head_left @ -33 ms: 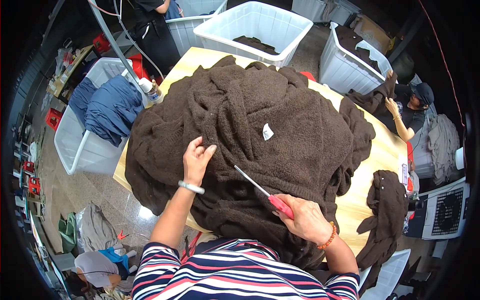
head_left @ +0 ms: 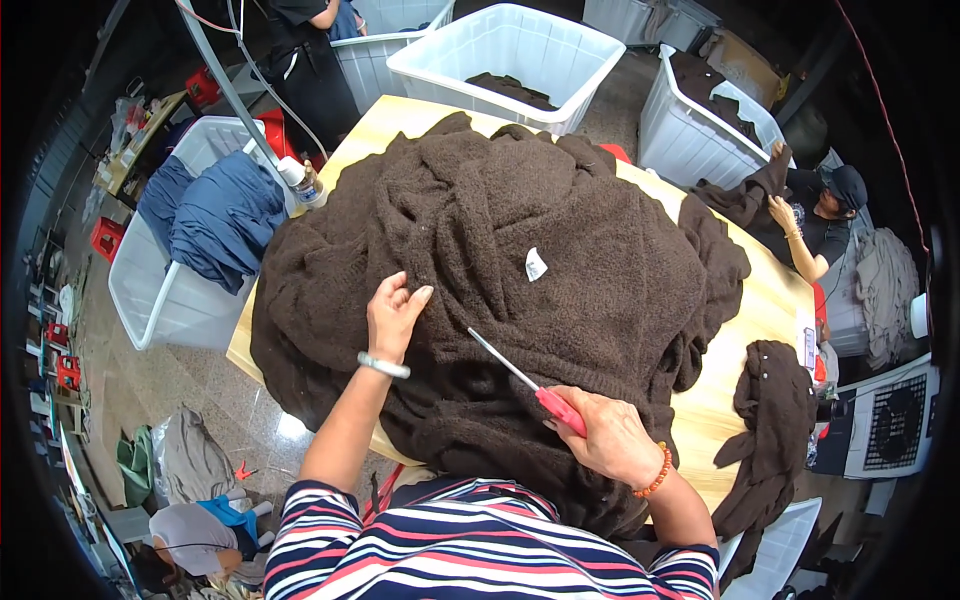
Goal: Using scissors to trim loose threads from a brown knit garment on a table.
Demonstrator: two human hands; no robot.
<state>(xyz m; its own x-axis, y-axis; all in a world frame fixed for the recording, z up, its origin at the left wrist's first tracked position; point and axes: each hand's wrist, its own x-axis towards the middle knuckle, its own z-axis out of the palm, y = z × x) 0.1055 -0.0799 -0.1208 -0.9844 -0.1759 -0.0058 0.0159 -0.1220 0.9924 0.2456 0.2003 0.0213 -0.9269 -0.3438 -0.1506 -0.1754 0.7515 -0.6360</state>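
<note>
A large heap of dark brown knit garments (head_left: 600, 230) covers most of the table in front of me, with a small white label (head_left: 536, 264) showing on top. My left hand (head_left: 394, 318) is over the left middle of the heap, its fingers curled and drawn together. Whatever lies between those fingertips, if anything, is too small to make out. Held in my right hand (head_left: 612, 438) is a pink-handled tool (head_left: 505, 362) with a long thin metal shaft. Its tip points up and left across the knit, toward my left hand.
Brown knit pieces (head_left: 775, 400) hang over the pale wooden table's (head_left: 770, 285) right edge. A bottle (head_left: 303, 182) stands at the left edge. White bins (head_left: 600, 50) surround the table; one holds blue cloth (head_left: 225, 215). A co-worker (head_left: 835, 205) handles brown knit at the right.
</note>
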